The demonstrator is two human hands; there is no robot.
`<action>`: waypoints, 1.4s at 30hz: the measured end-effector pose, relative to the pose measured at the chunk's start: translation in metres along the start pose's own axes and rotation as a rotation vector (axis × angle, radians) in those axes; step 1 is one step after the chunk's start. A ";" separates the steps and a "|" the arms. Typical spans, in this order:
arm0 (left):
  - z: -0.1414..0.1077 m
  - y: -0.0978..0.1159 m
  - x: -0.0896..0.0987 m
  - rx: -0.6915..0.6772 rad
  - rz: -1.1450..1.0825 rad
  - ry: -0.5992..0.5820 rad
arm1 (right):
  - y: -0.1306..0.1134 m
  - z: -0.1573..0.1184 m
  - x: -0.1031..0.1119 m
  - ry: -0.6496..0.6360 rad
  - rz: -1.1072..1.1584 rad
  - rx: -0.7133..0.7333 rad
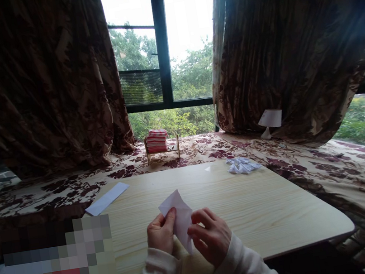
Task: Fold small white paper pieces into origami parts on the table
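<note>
A creased sheet of white paper (182,219) is held up over the near part of the table. My left hand (162,232) pinches its left side, thumb on the face turned to me. At the paper's right edge is my right hand (212,233), its fingers curled with the tips close to the edge; whether they grip it cannot be made out. Toward the far right of the table lies a pile of folded white paper pieces (243,165). A flat white paper strip (107,199) rests at the far left edge.
The pale wooden table (283,213) has a rounded right corner. Behind it, a floral-covered ledge (200,145) carries a small rack (163,149) with folded pink striped cloths (156,140) and a white lamp (270,118). Dark curtains (278,40) flank the window. A blurred patch covers the lower left.
</note>
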State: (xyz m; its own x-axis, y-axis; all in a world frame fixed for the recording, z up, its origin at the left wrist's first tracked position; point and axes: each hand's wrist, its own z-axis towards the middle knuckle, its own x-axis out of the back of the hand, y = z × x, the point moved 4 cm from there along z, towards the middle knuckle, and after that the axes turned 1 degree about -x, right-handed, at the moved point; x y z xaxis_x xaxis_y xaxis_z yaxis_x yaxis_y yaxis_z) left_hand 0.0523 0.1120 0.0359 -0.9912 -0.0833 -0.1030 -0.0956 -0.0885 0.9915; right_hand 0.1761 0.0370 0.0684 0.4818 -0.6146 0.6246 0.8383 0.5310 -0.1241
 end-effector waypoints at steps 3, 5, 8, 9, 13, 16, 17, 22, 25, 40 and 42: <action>-0.003 0.001 -0.004 -0.021 0.058 -0.055 | 0.006 -0.007 0.016 -0.019 0.018 0.108; -0.006 0.000 -0.008 -0.047 0.113 -0.099 | 0.008 -0.012 0.024 -0.061 0.057 0.206; -0.009 0.000 -0.013 -0.120 0.217 -0.186 | 0.009 -0.021 0.029 -0.128 0.124 0.250; -0.010 0.000 -0.015 -0.152 0.255 -0.212 | 0.008 -0.024 0.030 -0.144 0.145 0.235; -0.011 0.003 -0.019 -0.296 0.399 -0.247 | 0.003 -0.034 0.031 -0.286 0.191 0.119; -0.011 0.005 -0.021 -0.397 0.494 -0.256 | 0.002 -0.037 0.030 -0.335 0.198 0.004; -0.011 0.005 -0.021 -0.424 0.524 -0.261 | 0.004 -0.037 0.029 -0.318 0.197 -0.036; -0.011 0.003 -0.023 -0.505 0.640 -0.273 | 0.016 -0.030 0.015 -0.222 0.060 -0.129; -0.010 0.003 -0.025 -0.534 0.706 -0.247 | 0.015 -0.027 0.009 -0.197 0.013 -0.099; -0.065 0.034 0.003 -0.933 0.897 -0.352 | 0.010 -0.034 0.015 -0.248 0.097 -0.132; -0.067 0.035 0.003 -0.919 0.900 -0.365 | 0.015 -0.036 0.019 -0.234 0.120 -0.154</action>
State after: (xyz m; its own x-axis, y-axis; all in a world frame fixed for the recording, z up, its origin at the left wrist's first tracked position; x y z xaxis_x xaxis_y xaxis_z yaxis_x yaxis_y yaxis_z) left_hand 0.0523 0.0427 0.0649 -0.6575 -0.2095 0.7237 0.5530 -0.7866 0.2746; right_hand 0.2068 0.0120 0.0512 0.5225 -0.3927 0.7568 0.8166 0.4859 -0.3116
